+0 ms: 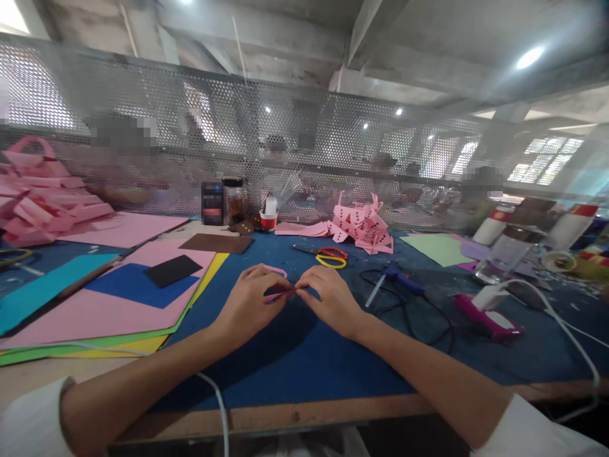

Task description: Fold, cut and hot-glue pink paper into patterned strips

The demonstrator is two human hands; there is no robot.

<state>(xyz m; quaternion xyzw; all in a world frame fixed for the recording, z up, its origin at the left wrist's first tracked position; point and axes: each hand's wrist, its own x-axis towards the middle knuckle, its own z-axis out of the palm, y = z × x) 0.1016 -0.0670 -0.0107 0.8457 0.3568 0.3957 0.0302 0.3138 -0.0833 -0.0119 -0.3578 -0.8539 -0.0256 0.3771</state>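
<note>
Over the middle of the blue work surface (pixel 266 374), my left hand (pixel 252 298) pinches a narrow pink strip (pixel 272 296); part of the strip curves up behind the fingers. My right hand (pixel 330 298) meets it from the right, thumb and fingertips pressed together at the strip's end. What lies between the right fingertips is too small to make out. Just beyond the hands lie scissors (pixel 332 256) with red and yellow handles. A blue glue gun (pixel 399 278) rests to the right of my right hand.
Coloured sheets (pixel 143 311) lie at left, beside a pink paper pile (pixel 47 203). Perforated pink pieces (pixel 361 222), a jar (pixel 234 200) and a phone (pixel 212 203) stand near the mesh screen (pixel 304 139). A purple power strip (pixel 490 317), cables and a clear bottle (pixel 509 254) are at right.
</note>
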